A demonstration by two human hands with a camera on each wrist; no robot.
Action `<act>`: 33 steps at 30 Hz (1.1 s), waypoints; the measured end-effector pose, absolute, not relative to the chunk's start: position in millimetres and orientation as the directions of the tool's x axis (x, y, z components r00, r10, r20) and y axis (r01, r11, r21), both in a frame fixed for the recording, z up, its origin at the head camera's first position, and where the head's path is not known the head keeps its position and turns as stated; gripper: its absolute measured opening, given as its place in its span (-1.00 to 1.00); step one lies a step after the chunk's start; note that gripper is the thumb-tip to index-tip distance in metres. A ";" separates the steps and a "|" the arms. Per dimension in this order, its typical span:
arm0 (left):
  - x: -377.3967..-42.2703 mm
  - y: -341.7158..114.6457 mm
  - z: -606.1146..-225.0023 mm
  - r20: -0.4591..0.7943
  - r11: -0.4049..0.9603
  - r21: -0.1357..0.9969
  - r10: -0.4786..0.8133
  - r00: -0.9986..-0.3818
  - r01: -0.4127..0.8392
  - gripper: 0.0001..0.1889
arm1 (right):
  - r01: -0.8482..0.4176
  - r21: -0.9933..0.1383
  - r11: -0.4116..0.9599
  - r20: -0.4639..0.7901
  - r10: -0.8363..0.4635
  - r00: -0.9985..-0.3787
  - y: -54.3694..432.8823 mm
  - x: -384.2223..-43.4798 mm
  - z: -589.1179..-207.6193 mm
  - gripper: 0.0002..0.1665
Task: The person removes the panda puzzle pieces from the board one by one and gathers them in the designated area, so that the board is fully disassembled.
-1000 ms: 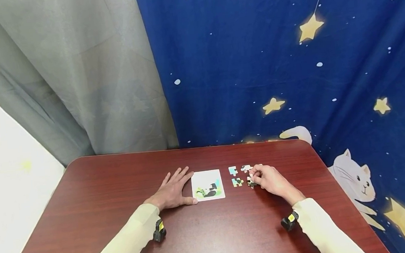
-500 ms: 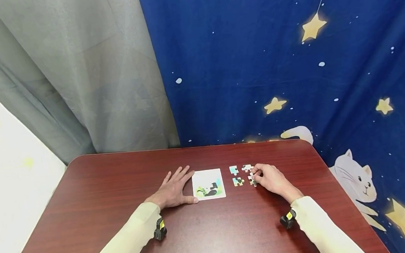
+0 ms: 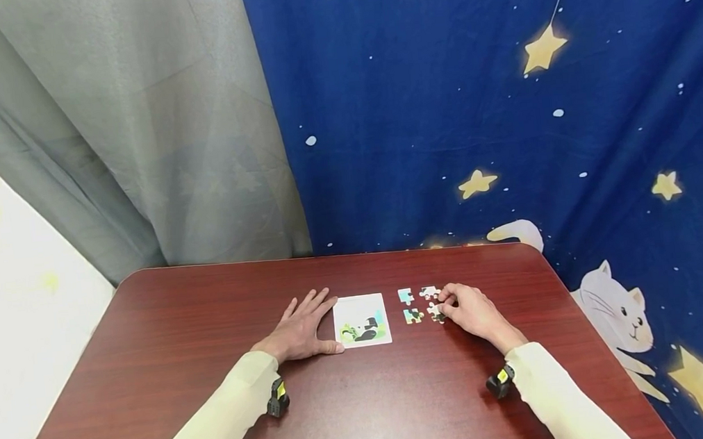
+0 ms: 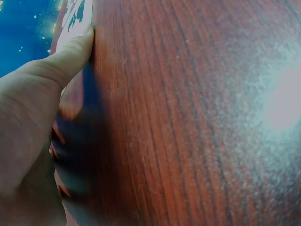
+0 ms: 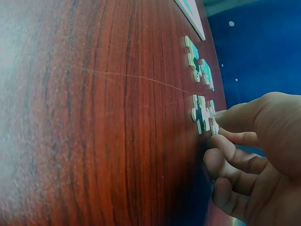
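Observation:
My left hand (image 3: 298,330) lies flat with fingers spread at the left side of a square white card (image 3: 362,320) printed with a panda. Its thumb touches the card's lower left corner. To the right of the card, several jigsaw pieces sit in two rows: a blue one (image 3: 405,296), a green one (image 3: 413,316), an upper right piece (image 3: 429,292) and a lower right piece (image 3: 436,312). My right hand (image 3: 471,312) has its fingers curled, thumb and index finger pinching the right edge of a jigsaw piece (image 5: 213,115); the fingertips partly hide it.
A dark red wooden table (image 3: 367,399) bears everything. Its far edge meets a grey curtain (image 3: 206,141) and a blue curtain (image 3: 382,140) with stars. A black wrist camera (image 3: 277,398) sits on the left wrist, another camera (image 3: 500,381) on the right.
The right hand's fingers have shifted slightly, and the lower right jigsaw piece now shows more beside the thumb. The left hand and the card stay put.

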State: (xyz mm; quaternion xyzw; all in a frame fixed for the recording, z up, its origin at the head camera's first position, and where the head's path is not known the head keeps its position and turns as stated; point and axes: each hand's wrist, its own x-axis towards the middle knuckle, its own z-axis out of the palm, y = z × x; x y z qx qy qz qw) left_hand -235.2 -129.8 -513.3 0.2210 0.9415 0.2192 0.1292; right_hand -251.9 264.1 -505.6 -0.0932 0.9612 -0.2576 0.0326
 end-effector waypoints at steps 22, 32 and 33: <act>-236.8 -130.6 -522.1 -0.131 0.788 0.496 0.482 -0.866 0.364 0.13 | -0.248 -0.548 0.799 0.026 -0.280 -0.960 219.2 -250.9 -491.1 -0.89; -233.9 -129.4 -513.0 -0.131 0.797 0.478 0.481 -0.867 0.369 0.10 | -0.279 -0.561 0.779 0.002 -0.336 -0.942 189.3 -251.8 -488.4 -0.86; -233.6 -129.2 -513.0 -0.134 0.799 0.476 0.479 -0.868 0.367 0.10 | -0.283 -0.559 0.779 -0.003 -0.343 -0.939 186.3 -251.8 -488.9 -0.86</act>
